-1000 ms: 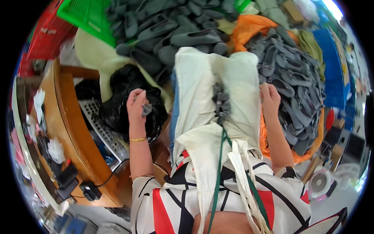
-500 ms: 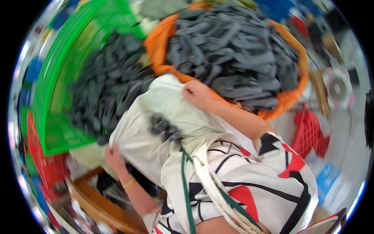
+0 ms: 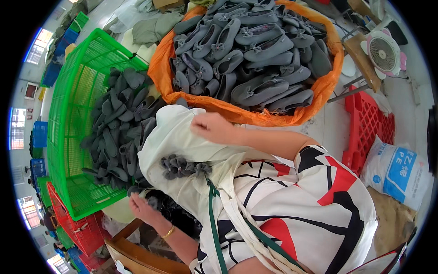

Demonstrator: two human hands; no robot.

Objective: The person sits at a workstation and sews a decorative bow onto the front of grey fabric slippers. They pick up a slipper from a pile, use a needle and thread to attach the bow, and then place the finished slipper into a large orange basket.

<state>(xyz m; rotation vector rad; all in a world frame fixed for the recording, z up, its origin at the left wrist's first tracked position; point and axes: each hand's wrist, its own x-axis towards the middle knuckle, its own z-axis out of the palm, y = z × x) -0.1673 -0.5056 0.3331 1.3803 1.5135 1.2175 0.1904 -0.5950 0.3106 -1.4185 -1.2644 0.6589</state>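
Observation:
A pale cream apron (image 3: 182,123) spreads over my lap, with several grey cloth bows (image 3: 180,167) heaped in its middle. My right hand (image 3: 212,128) hangs over the apron's far part, fingers curled in and slightly blurred; what they hold, if anything, is hidden. At the apron's left edge my left hand (image 3: 143,209) has its fingers drawn together beside a small dark grey piece (image 3: 133,191). Whether they grip that piece does not show. Just beyond lie many grey slip-on shoes (image 3: 112,137) in a green basket (image 3: 68,182) tipped toward me.
An orange sack (image 3: 219,105) full of grey bow-trimmed shoes (image 3: 260,86) stands ahead. To the right are a pink and white fan (image 3: 383,52), a red plastic pallet (image 3: 358,123) and a white-blue bag (image 3: 397,171). A red crate (image 3: 77,228) and a wooden drawer (image 3: 137,255) lie at the lower left.
The view has swung, so the basket and sack appear shifted. The apron, stretched out between both hands before, now lies slacker. My right hand has moved left over it.

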